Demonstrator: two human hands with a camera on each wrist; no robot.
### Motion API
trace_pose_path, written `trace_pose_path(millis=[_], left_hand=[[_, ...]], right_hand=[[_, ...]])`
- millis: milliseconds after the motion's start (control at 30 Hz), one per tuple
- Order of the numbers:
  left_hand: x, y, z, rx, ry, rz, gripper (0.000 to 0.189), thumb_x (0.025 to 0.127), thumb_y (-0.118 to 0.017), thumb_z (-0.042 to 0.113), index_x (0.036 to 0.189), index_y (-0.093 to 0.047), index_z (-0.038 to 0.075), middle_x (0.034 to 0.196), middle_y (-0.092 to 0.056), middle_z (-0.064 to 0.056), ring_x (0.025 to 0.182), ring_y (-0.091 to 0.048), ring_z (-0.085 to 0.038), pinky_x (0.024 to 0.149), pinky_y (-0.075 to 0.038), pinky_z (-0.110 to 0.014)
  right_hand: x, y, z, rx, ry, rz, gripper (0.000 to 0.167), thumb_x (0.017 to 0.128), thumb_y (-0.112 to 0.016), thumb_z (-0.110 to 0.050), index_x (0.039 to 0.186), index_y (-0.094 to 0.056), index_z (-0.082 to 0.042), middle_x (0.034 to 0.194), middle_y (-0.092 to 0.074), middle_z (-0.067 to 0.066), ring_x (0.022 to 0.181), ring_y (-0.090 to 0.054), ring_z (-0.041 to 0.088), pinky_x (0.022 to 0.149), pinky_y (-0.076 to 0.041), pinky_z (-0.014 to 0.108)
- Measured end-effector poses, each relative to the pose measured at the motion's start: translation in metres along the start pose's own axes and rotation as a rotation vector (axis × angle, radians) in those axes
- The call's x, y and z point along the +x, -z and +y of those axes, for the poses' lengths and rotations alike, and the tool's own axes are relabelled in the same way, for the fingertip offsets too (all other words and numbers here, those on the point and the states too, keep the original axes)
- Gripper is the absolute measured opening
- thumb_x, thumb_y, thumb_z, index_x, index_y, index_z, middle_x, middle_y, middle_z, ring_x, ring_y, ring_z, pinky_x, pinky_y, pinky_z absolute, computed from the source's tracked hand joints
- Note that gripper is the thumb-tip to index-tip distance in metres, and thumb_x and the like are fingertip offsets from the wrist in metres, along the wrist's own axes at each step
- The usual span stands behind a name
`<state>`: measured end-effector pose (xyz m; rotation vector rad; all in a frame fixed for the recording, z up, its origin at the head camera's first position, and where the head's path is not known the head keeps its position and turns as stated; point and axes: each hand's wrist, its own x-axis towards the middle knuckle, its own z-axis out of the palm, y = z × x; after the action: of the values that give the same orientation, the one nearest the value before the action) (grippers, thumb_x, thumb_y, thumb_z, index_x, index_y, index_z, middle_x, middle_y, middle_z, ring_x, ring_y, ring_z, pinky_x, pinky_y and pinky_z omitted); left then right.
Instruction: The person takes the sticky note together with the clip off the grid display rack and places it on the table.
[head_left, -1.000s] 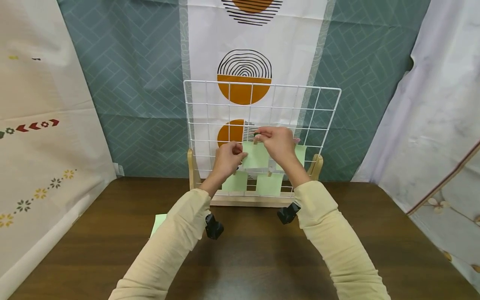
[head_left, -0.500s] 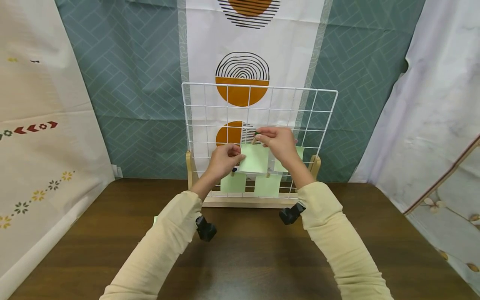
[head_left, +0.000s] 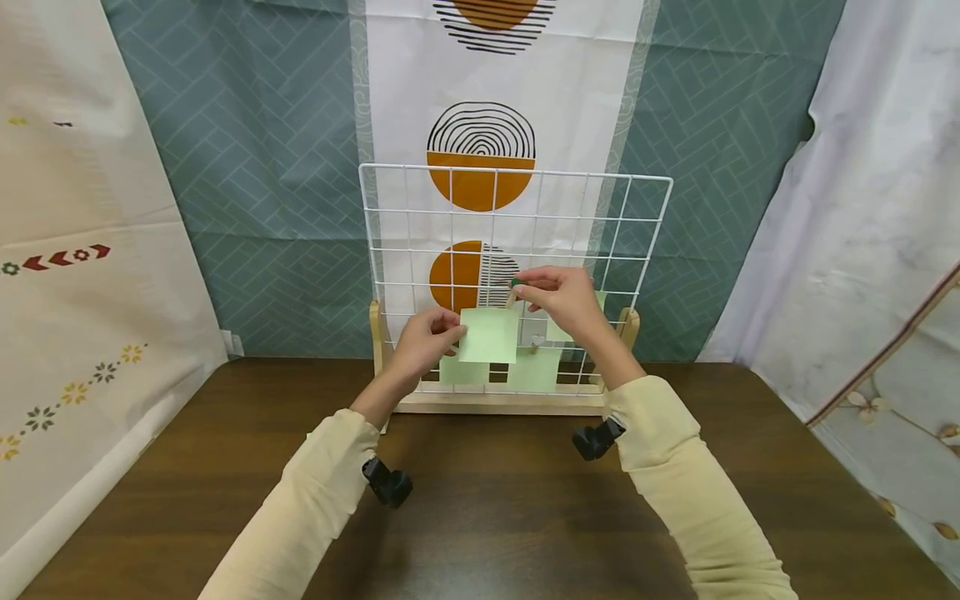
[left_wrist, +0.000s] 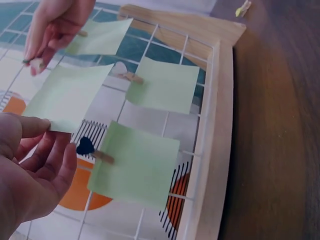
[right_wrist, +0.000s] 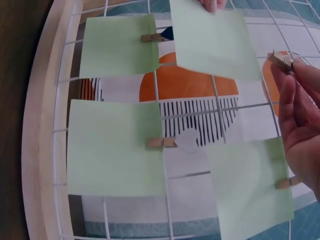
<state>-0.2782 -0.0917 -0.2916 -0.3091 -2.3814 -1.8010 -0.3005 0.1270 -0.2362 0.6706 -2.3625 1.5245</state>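
My left hand (head_left: 420, 343) pinches a pale green paper square (head_left: 489, 335) by its left edge, in front of the white wire grid (head_left: 495, 215). To its right, my right hand (head_left: 567, 302) pinches a small wooden clothespin (right_wrist: 281, 61) with a green top. A gap shows between clothespin and paper in the right wrist view. Three more green squares hang on the grid: one at lower left (left_wrist: 134, 167), one at lower right (right_wrist: 117, 150), one higher at right (right_wrist: 252, 192). A clothespin with a navy heart (left_wrist: 85, 146) and one with a white heart (right_wrist: 187, 141) hold the lower two.
The grid stands in a wooden base (head_left: 495, 404) on a dark brown table (head_left: 487, 517). A small clothespin with yellow on it (left_wrist: 243, 9) lies on the table beyond the base. Patterned cloth (head_left: 262, 208) hangs behind the grid.
The held paper has come down and left, away from its earlier place high on the grid. My right hand has lowered slightly with the clothespin, which earlier was at the paper's top edge.
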Motion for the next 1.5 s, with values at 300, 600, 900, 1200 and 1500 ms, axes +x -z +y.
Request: trace_pose_path(millis=[300,600,900,1200,1500], left_hand=[[-0.008,0.011,-0.012,-0.021,0.044,0.007,0.015,0.094,-0.059,0.005,0.104,-0.059,-0.007,0.089,-0.061,-0.011,0.081,-0.06,-0.023,0.07,-0.053,-0.032],[-0.019,0.019,-0.027,-0.013,0.058,-0.009,0.015,0.095,-0.059,0.005,0.102,-0.059,-0.008,0.088,-0.061,-0.01,0.077,-0.059,-0.021,0.072,-0.054,-0.036],[-0.036,0.033,-0.052,0.046,0.103,0.009,0.016,0.094,-0.06,0.005,0.102,-0.059,-0.008,0.087,-0.063,-0.012,0.076,-0.06,-0.02,0.07,-0.054,-0.038],[-0.052,0.048,-0.072,0.059,0.13,-0.01,0.017,0.093,-0.061,0.004,0.103,-0.06,-0.009,0.093,-0.063,-0.013,0.079,-0.063,-0.022,0.075,-0.053,-0.04],[-0.069,0.059,-0.084,0.09,0.198,-0.051,0.015,0.091,-0.064,0.005,0.099,-0.062,-0.008,0.087,-0.065,-0.008,0.081,-0.063,-0.027,0.072,-0.053,-0.037]], right_hand=[[-0.011,0.006,0.01,-0.063,0.037,0.018,0.026,0.092,-0.066,-0.008,0.115,-0.069,0.002,0.097,-0.071,0.019,0.078,-0.066,0.035,0.088,-0.046,0.042],[-0.024,0.006,0.02,-0.095,0.031,-0.032,0.028,0.091,-0.068,-0.012,0.117,-0.068,-0.001,0.092,-0.072,0.017,0.077,-0.065,0.031,0.058,-0.044,0.034],[-0.041,0.009,0.039,-0.057,-0.033,-0.09,0.032,0.091,-0.068,-0.011,0.118,-0.065,0.004,0.103,-0.07,0.018,0.083,-0.064,0.04,0.077,-0.051,0.05],[-0.059,0.017,0.054,-0.081,-0.071,-0.095,0.027,0.09,-0.068,-0.009,0.113,-0.068,0.005,0.102,-0.07,0.018,0.086,-0.066,0.036,0.074,-0.055,0.041],[-0.076,0.031,0.069,-0.15,-0.105,-0.102,0.031,0.091,-0.068,-0.011,0.116,-0.066,0.006,0.096,-0.071,0.018,0.077,-0.067,0.031,0.071,-0.054,0.04]])
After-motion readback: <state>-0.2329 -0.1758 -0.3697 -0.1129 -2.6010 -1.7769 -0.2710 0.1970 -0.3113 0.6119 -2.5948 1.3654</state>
